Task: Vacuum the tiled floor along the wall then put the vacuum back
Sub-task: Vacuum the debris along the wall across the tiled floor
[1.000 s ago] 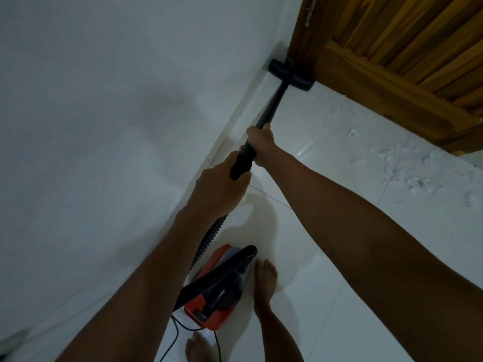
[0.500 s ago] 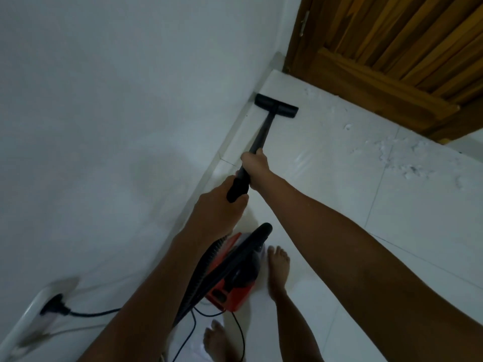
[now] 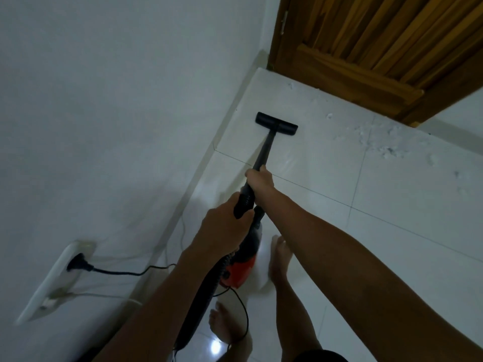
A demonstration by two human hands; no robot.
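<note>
Compared with the frame half a second earlier, the floor head (image 3: 276, 124) sits farther back from the wooden door (image 3: 379, 43) and from the corner, with more bare tile showing ahead of it. The wall socket (image 3: 56, 280) and its black plug (image 3: 78, 266) are now fully in view at lower left, where earlier only part of them showed. The red vacuum body (image 3: 241, 270) now lies largely hidden behind the left forearm.

The vacuum wand (image 3: 264, 152) runs with its long axis from the hands at centre up and slightly right toward the door. The floor head points away from the person and lies flat on the tiled floor (image 3: 392, 205), its wide bar crosswise to the wand, near the skirting of the white wall (image 3: 104, 100) but apart from it.

The right hand (image 3: 260, 180) is the forward grip: fingers curled round the wand. The left hand (image 3: 222, 228) is the rear grip: fingers wrapped round the ribbed black handle end just behind the right hand.

The black hose (image 3: 201, 304) descends from the handle under the left forearm. The power cord (image 3: 125, 273) runs from the plug toward the vacuum body. White debris (image 3: 384, 145) lies scattered on the tiles to the right of the floor head, near the door. Two bare feet stand beside the vacuum body.
</note>
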